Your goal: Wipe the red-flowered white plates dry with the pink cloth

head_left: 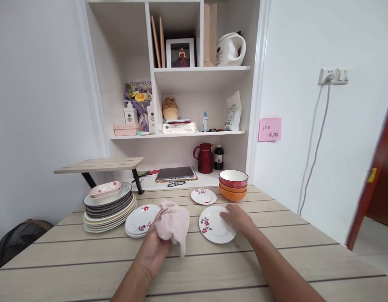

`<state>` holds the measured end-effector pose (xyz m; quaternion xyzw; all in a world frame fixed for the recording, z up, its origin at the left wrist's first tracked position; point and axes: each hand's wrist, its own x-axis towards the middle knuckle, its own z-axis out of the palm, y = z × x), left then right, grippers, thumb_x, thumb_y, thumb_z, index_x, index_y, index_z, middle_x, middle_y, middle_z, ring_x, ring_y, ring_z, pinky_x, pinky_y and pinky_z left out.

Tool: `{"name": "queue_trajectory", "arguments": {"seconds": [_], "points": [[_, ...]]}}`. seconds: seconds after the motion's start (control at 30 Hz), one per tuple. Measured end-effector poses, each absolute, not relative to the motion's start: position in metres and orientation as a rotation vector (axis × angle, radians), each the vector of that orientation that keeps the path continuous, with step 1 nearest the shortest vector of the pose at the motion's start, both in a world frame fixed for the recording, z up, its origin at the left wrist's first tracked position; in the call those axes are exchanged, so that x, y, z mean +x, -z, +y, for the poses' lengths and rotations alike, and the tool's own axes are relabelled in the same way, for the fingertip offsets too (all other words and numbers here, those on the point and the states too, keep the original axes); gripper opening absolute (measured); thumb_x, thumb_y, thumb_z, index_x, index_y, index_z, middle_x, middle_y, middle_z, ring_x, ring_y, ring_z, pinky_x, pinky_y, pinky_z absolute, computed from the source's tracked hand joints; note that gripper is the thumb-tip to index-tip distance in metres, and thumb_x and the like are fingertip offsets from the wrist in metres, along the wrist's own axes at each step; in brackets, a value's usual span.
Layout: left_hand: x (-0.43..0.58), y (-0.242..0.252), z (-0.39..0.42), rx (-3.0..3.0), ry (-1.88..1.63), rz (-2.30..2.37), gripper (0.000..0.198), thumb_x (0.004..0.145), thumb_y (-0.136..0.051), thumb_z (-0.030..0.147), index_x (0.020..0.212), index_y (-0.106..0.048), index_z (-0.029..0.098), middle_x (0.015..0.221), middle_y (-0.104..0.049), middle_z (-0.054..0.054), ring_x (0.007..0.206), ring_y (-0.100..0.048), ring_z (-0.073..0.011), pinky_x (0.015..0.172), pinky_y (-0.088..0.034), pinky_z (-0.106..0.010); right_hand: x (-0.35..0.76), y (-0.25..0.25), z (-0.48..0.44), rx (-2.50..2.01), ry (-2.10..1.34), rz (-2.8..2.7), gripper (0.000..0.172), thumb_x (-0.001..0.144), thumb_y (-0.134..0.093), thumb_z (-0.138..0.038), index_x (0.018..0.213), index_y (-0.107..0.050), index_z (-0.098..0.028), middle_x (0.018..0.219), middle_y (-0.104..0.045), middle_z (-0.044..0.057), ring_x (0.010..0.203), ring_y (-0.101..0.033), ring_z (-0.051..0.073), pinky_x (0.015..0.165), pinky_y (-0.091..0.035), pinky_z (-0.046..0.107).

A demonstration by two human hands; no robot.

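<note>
My left hand is closed around a pink cloth held just above the wooden table. My right hand rests with fingers curled on the right rim of a white plate with red flowers, lying flat on the table. To the left of the cloth sits a small stack of similar flowered plates. A smaller flowered plate lies behind, near the stacked bowls.
A tall pile of mixed plates with a pink dish on top stands at the left. Behind the table, shelves hold a red jug, a dark bottle, a laptop, boxes and a framed photo. A small raised wooden rack stands at the back left.
</note>
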<state>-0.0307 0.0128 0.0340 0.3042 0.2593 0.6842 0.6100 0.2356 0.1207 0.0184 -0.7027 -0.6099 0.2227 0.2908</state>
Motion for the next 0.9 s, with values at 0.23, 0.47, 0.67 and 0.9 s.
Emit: {"name": "queue_trajectory", "arguments": {"seconds": [0.23,0.47,0.67,0.9], "points": [[-0.037,-0.030,0.016,0.594,-1.572,0.507,0.035,0.074,-0.067,0.022,0.110,-0.064,0.023,0.079,-0.065,0.004,0.056,-0.051,-0.0069,0.054,-0.046,-0.020,0.238,-0.024,0.111,-2.031,-0.372,-1.798,0.016,0.072,-0.061,-0.035,0.075,-0.061,-0.020,0.104,-0.066,0.013,0.096,-0.062,0.032,0.081,-0.039,0.049],[-0.038,-0.031,0.012,0.501,-1.545,0.584,0.033,0.075,-0.066,0.020,0.108,-0.066,0.021,0.092,-0.070,0.001,0.066,-0.059,-0.0109,0.058,-0.048,-0.022,0.244,-0.039,0.103,-2.056,-0.189,-1.765,0.027,0.066,-0.065,-0.023,0.093,-0.061,-0.021,0.109,-0.063,0.015,0.099,-0.060,0.034,0.084,-0.037,0.053],[-0.030,-0.031,0.010,0.555,-1.513,0.533,0.025,0.072,-0.070,0.019,0.097,-0.068,0.020,0.083,-0.071,0.001,0.058,-0.057,-0.0095,0.052,-0.044,-0.020,0.205,-0.066,0.071,-1.188,-0.553,-1.856,0.051,0.086,-0.051,-0.042,0.135,-0.041,-0.030,0.145,-0.040,0.009,0.132,-0.038,0.027,0.098,-0.037,0.041],[-0.035,-0.033,0.008,0.662,-1.537,0.480,0.048,0.075,-0.070,0.018,0.121,-0.060,0.028,0.109,-0.069,-0.002,0.092,-0.064,-0.0171,0.082,-0.051,-0.029,0.142,-0.059,0.034,-0.690,-1.497,-1.589,0.041,0.061,-0.079,-0.030,0.094,-0.055,-0.021,0.080,-0.062,-0.002,0.078,-0.057,0.018,0.069,-0.041,0.028]]}}
